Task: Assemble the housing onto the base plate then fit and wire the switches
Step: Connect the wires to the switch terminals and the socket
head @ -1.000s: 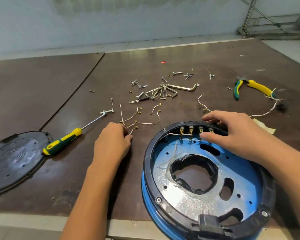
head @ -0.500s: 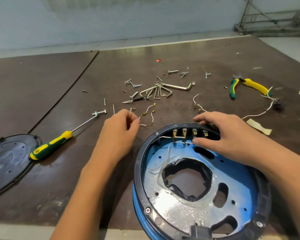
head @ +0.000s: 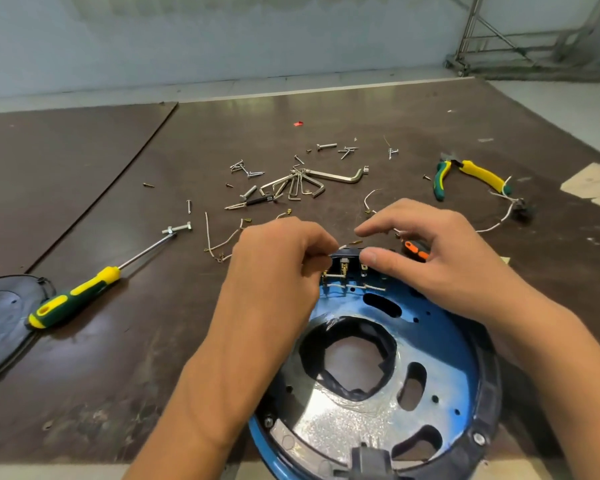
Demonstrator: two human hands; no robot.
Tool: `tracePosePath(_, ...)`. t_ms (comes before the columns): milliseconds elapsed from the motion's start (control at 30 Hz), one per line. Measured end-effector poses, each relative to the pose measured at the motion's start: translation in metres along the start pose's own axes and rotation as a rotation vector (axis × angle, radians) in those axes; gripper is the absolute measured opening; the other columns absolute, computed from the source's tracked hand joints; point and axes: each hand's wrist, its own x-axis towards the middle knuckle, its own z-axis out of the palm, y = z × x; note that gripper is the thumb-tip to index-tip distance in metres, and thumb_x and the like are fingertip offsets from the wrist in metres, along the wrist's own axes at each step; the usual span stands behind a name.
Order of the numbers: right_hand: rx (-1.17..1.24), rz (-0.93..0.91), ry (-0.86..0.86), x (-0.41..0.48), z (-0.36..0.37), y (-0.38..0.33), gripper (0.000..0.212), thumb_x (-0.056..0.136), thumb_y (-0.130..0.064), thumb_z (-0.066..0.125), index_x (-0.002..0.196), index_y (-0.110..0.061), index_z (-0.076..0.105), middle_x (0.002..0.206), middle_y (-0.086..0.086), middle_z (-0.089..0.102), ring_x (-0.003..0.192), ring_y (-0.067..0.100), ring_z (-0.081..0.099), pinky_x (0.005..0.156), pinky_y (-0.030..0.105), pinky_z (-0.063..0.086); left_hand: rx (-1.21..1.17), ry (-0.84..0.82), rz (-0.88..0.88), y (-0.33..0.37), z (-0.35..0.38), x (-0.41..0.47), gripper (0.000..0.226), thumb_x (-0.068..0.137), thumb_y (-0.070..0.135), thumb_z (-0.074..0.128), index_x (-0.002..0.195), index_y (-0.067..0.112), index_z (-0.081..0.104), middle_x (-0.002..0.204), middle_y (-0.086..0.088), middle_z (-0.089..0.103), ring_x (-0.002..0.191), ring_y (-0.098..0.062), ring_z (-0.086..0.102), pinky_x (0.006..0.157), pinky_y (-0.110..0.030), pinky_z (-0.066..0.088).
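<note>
Head view: left grip (head: pixel 274 261) pinches thin white wire (head: pixel 340 248) at brass-tabbed switches (head: pixel 343 266) on far rim of black ring housing (head: pixel 489 393) over blue round base plate (head: pixel 440 327), near right; right grip (head: pixel 440 251) loose, resting on rim; slipping pinch could bend a tab.

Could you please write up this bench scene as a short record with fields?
Left grip: pinches white wire at the switches
Right grip: thumb at switch row, fingers loose
Housing: black ring seated on blue base plate
Screwdriver: on table, left, untouched
Pliers: far right
Hex keys: beyond the hands
</note>
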Motion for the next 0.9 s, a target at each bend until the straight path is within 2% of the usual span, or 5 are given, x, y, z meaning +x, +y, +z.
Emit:
tracePosePath(167, 0.127, -0.011, 0.065, 0.0, -0.006, -0.008, 0.014, 0.084, -0.04, 0.075, 0.092, -0.029, 0.077, 0.085, -0.016, 0.074, 0.088, 0.004, 0.07, 0.082, 0.034, 0.053, -0.025, 0.057, 0.106, 0.0, 0.005, 0.0, 0.023, 0.079, 0.003, 0.076, 0.091, 0.022, 0.079, 0.083, 0.007, 0.071, 0.077, -0.009, 0.066, 0.073, -0.034, 0.055)
tracePosePath(400, 0.212, 0.029, 0.089, 0.003, 0.0, -0.01, 0.007, 0.084, -0.018, 0.079, 0.091, -0.02, 0.077, 0.081, -0.009, 0.074, 0.079, 0.004, 0.069, 0.078, 0.022, 0.051, -0.055, 0.073, 0.096, 0.006, 0.01, -0.002, 0.025, 0.079, 0.001, 0.075, 0.095, 0.02, 0.077, 0.086, 0.008, 0.072, 0.082, -0.007, 0.067, 0.076, -0.032, 0.055)
tracePosePath(600, 0.338, 0.101, 0.036, 0.003, -0.005, -0.008, 0.01, 0.084, -0.007, 0.077, 0.09, -0.015, 0.076, 0.08, -0.002, 0.075, 0.074, 0.006, 0.069, 0.074, 0.024, 0.054, -0.124, -0.077, 0.041, 0.009, 0.005, -0.003, 0.021, 0.083, 0.016, 0.078, 0.1, 0.026, 0.075, 0.085, 0.018, 0.071, 0.081, 0.005, 0.066, 0.078, -0.019, 0.055)
tracePosePath(733, 0.392, 0.124, 0.065, 0.001, -0.006, -0.008, 0.008, 0.085, -0.004, 0.076, 0.091, -0.009, 0.075, 0.079, 0.004, 0.074, 0.072, 0.007, 0.066, 0.07, 0.023, 0.054, -0.132, -0.162, 0.002, 0.005, 0.0, -0.001, 0.014, 0.087, 0.026, 0.073, 0.102, 0.027, 0.075, 0.081, 0.013, 0.073, 0.076, 0.0, 0.068, 0.075, -0.024, 0.056)
tracePosePath(900, 0.449, 0.155, 0.112, 0.0, -0.006, -0.008, 0.008, 0.085, -0.003, 0.075, 0.093, -0.006, 0.075, 0.082, 0.011, 0.075, 0.072, 0.01, 0.065, 0.069, 0.023, 0.054, -0.237, -0.213, -0.036, 0.003, -0.001, 0.0, 0.013, 0.091, 0.02, 0.069, 0.102, 0.023, 0.074, 0.076, 0.009, 0.073, 0.074, -0.004, 0.07, 0.077, -0.033, 0.058)
